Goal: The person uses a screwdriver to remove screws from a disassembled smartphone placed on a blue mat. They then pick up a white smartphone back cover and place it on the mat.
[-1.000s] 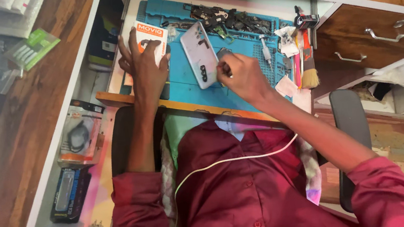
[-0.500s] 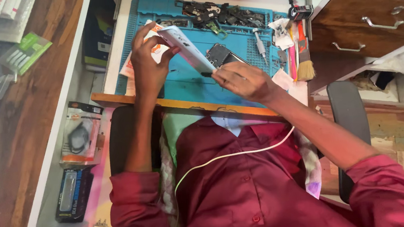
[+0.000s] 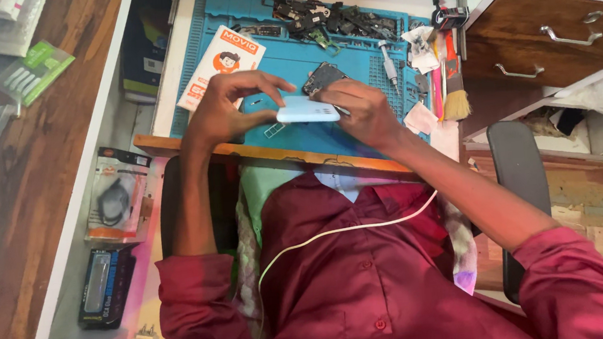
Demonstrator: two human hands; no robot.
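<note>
1. Phone (image 3: 307,109): held flat just above blue mat (image 3: 291,63), btwn both hands.
2. Left hand (image 3: 225,107) grips its left end; right hand (image 3: 360,108) clasps right end.
3. Orange-white card (image 3: 221,63) behind left hand; brush (image 3: 454,88) to the right.

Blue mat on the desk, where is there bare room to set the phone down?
The blue mat is bare in its middle, between the orange-and-white card and the screwdriver. Crowded: the parts pile along the far edge and the brushes on the right. Left hand and right hand hold the phone over the near edge.
</note>
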